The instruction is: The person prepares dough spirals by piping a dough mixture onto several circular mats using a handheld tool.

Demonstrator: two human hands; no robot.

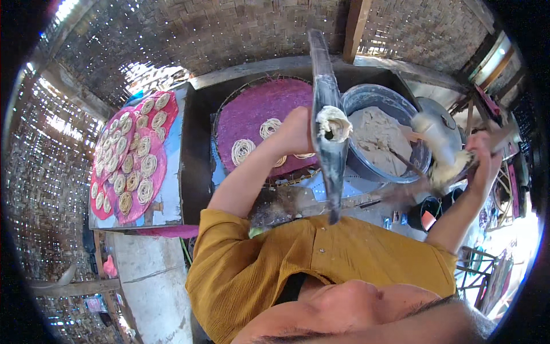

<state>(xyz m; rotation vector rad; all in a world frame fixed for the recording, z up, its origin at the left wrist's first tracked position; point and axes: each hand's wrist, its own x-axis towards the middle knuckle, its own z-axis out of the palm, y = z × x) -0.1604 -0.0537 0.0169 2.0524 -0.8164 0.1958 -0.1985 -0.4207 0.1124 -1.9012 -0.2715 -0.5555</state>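
Observation:
My left hand is closed around the side of a long dark wooden press, partly hidden behind it. Pale dough lines the round opening in the press's middle, with a dark hole in it. Out to the right, my right hand grips a wooden plunger smeared with pale dough; motion blurs it. Between the hands stands a grey-blue tub of soft dough, a stick leaning in it. Under my left forearm, coils of dough strands lie on a round purple cloth-covered tray.
At the left, many dough coils cover pink cloth rounds on a raised board. A metal lid sits behind the tub's right side. Dark pots stand low at the right. Woven walls close in behind the bench.

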